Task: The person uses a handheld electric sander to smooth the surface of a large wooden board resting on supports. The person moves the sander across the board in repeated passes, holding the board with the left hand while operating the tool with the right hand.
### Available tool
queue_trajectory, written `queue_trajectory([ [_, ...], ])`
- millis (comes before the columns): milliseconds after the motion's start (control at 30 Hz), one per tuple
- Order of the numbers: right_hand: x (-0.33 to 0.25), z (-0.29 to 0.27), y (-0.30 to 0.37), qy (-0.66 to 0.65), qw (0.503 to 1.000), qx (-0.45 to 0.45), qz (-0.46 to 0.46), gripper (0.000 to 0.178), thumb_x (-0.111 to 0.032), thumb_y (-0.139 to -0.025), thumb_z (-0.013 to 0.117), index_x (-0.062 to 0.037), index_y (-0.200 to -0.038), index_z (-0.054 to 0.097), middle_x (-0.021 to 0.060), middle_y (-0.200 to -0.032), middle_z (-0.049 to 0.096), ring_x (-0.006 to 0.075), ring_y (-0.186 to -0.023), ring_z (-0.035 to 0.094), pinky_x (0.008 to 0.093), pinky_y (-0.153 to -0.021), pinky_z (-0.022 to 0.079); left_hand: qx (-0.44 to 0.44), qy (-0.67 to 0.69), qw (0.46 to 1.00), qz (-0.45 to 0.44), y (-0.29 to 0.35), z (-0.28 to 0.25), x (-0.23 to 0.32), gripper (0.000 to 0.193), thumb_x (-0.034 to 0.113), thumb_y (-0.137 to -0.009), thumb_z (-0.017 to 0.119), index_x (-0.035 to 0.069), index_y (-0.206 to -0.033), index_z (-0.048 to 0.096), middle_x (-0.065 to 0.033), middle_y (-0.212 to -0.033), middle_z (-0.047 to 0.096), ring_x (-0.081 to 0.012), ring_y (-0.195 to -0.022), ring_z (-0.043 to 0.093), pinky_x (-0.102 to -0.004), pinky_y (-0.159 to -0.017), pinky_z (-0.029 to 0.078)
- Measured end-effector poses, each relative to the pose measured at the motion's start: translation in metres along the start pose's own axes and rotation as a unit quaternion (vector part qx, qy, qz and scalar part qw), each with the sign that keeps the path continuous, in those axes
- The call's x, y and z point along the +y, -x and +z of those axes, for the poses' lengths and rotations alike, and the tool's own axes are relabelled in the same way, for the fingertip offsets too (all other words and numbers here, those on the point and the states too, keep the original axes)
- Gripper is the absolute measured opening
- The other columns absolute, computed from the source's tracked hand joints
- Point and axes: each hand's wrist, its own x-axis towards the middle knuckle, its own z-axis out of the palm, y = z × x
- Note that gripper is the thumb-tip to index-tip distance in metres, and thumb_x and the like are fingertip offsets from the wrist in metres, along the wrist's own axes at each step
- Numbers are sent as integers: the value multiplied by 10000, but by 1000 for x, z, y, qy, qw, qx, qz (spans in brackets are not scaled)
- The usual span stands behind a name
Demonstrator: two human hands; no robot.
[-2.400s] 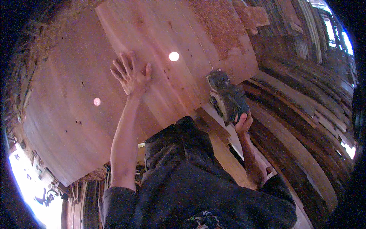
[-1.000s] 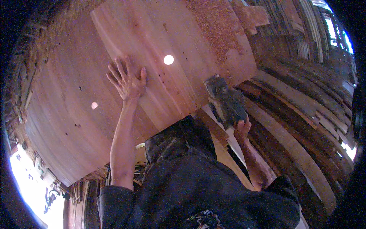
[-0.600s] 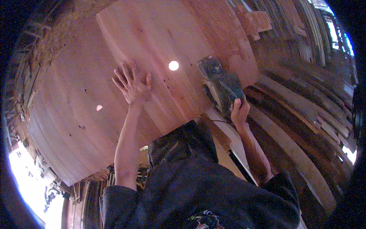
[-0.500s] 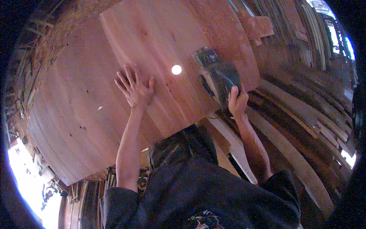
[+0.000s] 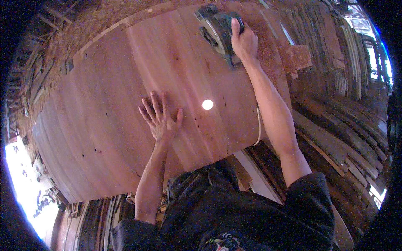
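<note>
A broad reddish-brown wooden panel (image 5: 104,121), made of joined boards with dark knots, lies in front of me. My left hand (image 5: 161,121) rests flat on its near middle, fingers spread, holding nothing. Toward the far right of the panel, my right hand (image 5: 245,42) is closed around the rear handle of a dark green handheld belt sander (image 5: 217,33). The sander's underside is against the wood and hidden from view. Right of my left hand, a bright round white spot (image 5: 207,104) shows on the panel; whether it is a hole or light, I cannot tell.
Sawdust (image 5: 100,21) covers the ground beyond the panel. Long planks (image 5: 339,138) lie stacked on the right. A pale cord (image 5: 259,125) hangs over the panel's near right edge. More boards (image 5: 94,221) stand at the lower left.
My right arm has stretched out, carrying the sander away from me to the panel's far side. My left hand keeps its place on the wood while the whole view has shifted.
</note>
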Motion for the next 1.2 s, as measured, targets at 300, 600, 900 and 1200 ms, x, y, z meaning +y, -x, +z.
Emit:
queue_trajectory([
  [300, -46, 36, -109, -44, 990, -112, 78, 768, -619, -1098, 342, -11, -1543, 488, 292, -1546, 515, 483, -1433, 483, 581, -1174, 404, -24, 22, 999, -4, -3, -5, 3, 897, 611, -934, 647, 188, -1667, 351, -180, -1745, 241, -484, -1613, 111, -650, -1298, 47],
  [600, 45, -102, 100, -33, 992, -93, 78, 704, -617, -1053, 487, 9, -1326, 657, 317, -1171, 728, 531, -1124, 679, 548, -984, 550, 3, -23, 1000, -2, -2, 9, -10, 874, 676, -967, 549, 181, -1664, 364, -190, -1743, 243, -508, -1597, 149, -649, -1295, 37],
  [900, 186, -277, 421, -149, 934, 33, 322, 617, -535, -1046, 549, 11, -1316, 644, 111, -897, 714, 238, -711, 657, 399, -620, 520, 19, -31, 999, 10, 1, 20, -12, 879, 647, -977, 543, 161, -1676, 328, -187, -1756, 201, -513, -1602, 111, -652, -1294, 37],
  [1200, 173, -231, 326, -74, 968, -49, 234, 590, -572, -1082, 505, -36, -1288, 639, 15, -822, 656, 85, -614, 544, 281, -552, 463, 21, -12, 1000, 6, -1, 15, -8, 886, 606, -949, 608, 160, -1668, 348, -189, -1751, 213, -508, -1605, 97, -658, -1296, 55],
])
